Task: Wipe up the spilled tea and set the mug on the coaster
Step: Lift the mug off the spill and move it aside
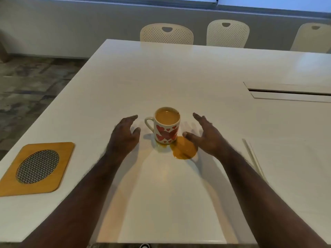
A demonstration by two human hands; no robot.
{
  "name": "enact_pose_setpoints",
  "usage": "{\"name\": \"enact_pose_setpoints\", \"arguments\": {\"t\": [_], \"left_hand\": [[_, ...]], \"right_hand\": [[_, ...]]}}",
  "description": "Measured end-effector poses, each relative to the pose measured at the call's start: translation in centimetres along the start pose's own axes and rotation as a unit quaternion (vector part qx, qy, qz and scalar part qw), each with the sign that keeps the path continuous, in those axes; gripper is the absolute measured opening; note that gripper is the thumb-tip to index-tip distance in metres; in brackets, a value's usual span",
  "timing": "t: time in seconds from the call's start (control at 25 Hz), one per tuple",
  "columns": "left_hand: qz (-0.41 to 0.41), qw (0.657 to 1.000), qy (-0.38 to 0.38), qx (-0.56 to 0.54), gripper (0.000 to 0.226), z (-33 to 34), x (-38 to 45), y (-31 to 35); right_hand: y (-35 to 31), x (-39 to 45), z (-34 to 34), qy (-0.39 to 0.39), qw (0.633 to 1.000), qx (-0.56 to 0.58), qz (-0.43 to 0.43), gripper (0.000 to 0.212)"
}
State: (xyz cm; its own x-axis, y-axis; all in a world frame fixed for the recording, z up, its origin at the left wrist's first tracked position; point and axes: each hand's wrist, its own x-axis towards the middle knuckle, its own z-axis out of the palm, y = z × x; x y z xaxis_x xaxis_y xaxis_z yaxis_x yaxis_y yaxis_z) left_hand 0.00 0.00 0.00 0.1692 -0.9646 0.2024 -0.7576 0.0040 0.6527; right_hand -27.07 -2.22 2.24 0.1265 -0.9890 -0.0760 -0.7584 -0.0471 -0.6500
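A white mug [166, 128] with red hearts stands upright on the white table [179, 77], full of milky tea, its handle pointing left. A puddle of spilled tea [184, 149] lies at the mug's front right base. My left hand [125, 135] hovers just left of the handle, fingers straight, touching nothing. On the other side my right hand [204, 135] is spread open, thumb tip over the puddle's far edge. A wooden coaster [37, 168] with a woven oval centre lies near the table's left edge.
Three cream perforated chairs [166, 34] line the table's far side. A cable hatch with a slot [288, 91] is set into the table at the right. A thin pale sheet or strip [252, 158] lies right of my right forearm.
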Motion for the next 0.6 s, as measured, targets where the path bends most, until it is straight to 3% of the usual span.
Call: {"name": "enact_pose_setpoints", "arguments": {"t": [0.12, 0.36, 0.6], "left_hand": [[-0.018, 0.997, -0.008, -0.074, 0.049, 0.0, 0.9, 0.8], [-0.006, 0.989, -0.039, -0.145, 0.033, 0.4, 1.7, 1.6], [-0.018, 0.981, -0.044, -0.186, 0.02, 0.7, 2.9, 1.1]], "right_hand": [[-2.0, 1.2, 1.0, -0.071, 0.996, 0.033, -0.035, 0.116], [-2.6, 2.6, 3.2, -0.079, 0.99, 0.107, -0.055, 0.099], [-2.7, 2.9, 3.8, -0.063, 0.989, 0.12, -0.057, 0.095]]}}
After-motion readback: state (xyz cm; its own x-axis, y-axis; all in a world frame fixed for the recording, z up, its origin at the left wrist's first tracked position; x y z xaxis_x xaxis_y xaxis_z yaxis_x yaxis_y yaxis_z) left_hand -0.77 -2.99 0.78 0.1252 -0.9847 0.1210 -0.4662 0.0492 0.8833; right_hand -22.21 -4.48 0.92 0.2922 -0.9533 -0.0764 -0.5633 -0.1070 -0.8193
